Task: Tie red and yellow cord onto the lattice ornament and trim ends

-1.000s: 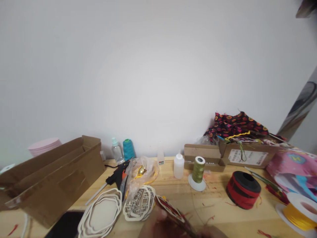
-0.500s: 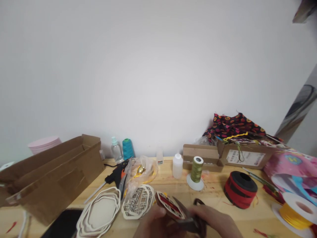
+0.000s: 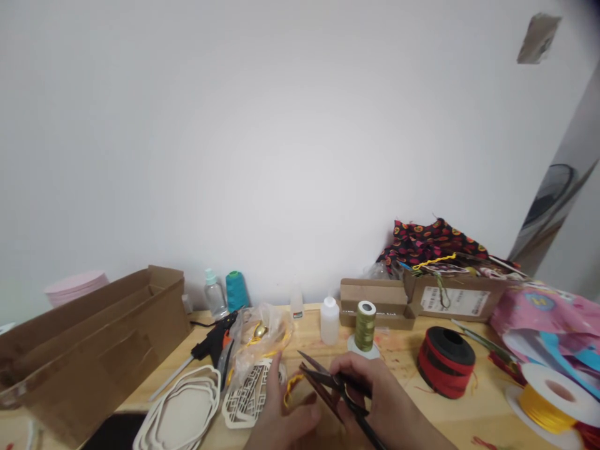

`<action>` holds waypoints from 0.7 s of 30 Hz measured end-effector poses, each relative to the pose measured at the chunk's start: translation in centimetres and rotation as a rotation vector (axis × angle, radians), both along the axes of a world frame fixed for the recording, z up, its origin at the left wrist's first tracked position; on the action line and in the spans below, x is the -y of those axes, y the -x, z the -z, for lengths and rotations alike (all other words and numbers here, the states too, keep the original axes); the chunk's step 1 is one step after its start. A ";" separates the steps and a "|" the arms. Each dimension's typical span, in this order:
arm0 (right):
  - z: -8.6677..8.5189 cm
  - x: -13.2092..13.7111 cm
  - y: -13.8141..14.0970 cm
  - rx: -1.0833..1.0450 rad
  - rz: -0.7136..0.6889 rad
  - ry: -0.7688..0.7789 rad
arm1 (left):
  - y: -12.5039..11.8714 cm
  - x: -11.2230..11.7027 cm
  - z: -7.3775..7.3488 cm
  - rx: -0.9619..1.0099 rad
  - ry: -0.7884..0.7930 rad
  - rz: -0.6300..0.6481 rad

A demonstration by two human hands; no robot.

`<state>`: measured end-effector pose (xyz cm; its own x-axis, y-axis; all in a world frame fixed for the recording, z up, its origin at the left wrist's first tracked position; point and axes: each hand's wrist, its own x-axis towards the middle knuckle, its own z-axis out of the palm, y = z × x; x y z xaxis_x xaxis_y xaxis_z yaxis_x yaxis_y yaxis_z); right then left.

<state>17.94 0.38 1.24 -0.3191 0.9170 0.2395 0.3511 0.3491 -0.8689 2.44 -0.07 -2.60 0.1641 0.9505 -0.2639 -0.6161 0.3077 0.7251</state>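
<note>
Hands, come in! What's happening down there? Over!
Right hand holding scissors, blades apart. Left hand open beside yellow cord. Green spool standing just beyond right hand.

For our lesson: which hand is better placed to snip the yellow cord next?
Probably the right hand: it holds the scissors, blades parted near the yellow cord. The left hand shows no tool.

The scissors [image 3: 338,384] are dark, the cord [image 3: 291,380] yellow, the cloth [image 3: 429,240] orange-spotted black.

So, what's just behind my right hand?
Behind your right hand stands a spool of olive-green thread with a white base. Your hand covers the base's near edge, so that part can't be seen.
</note>
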 end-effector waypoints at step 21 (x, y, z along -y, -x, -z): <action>0.0 0.6 -1.0 0.083 -0.044 -0.151 | -2.1 -1.2 1.5 -0.166 -0.144 -0.058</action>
